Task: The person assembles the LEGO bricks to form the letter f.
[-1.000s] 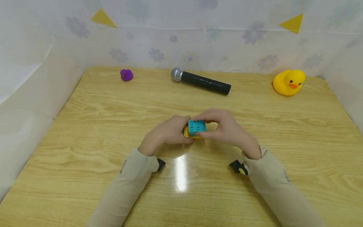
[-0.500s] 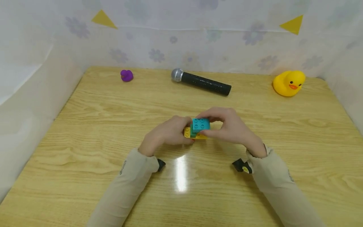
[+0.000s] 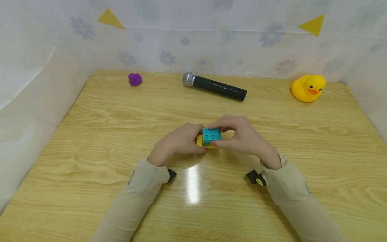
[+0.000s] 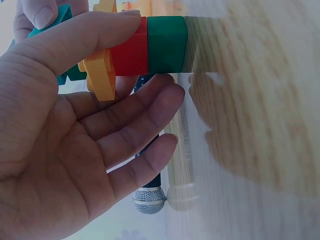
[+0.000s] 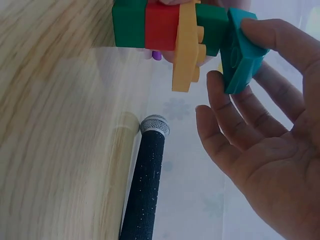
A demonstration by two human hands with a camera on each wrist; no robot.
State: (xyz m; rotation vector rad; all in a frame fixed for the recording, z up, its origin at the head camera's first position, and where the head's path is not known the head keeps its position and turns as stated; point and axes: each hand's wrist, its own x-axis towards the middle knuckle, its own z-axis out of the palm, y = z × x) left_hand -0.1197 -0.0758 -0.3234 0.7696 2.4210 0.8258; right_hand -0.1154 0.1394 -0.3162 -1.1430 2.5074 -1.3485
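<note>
A stack of toy building bricks stands on the wooden table between the hands. In the right wrist view it runs from a lower green brick [image 5: 129, 25] through a red brick [image 5: 161, 30] and a long yellow plate [image 5: 185, 55] to an upper green brick [image 5: 211, 27]. The left hand [image 3: 182, 139] pinches the stack at the red brick, its other fingers extended. With thumb and fingers the right hand [image 3: 242, 136] grips a teal brick [image 3: 211, 136], one end rounded, at the top. The teal brick sits tilted against the upper green one.
Behind the hands, a black microphone [image 3: 219, 88] with a silver head lies on the table [image 3: 151, 107]. A small purple duck [image 3: 135, 79] is at the back left, a larger yellow duck [image 3: 308, 88] at the back right. A flowered sheet [image 3: 193, 43] hangs behind.
The right hand shifted the teal brick to the right, baring part of the upper green brick, then came partway back left over it. The left hand stays in place on the stack.
</note>
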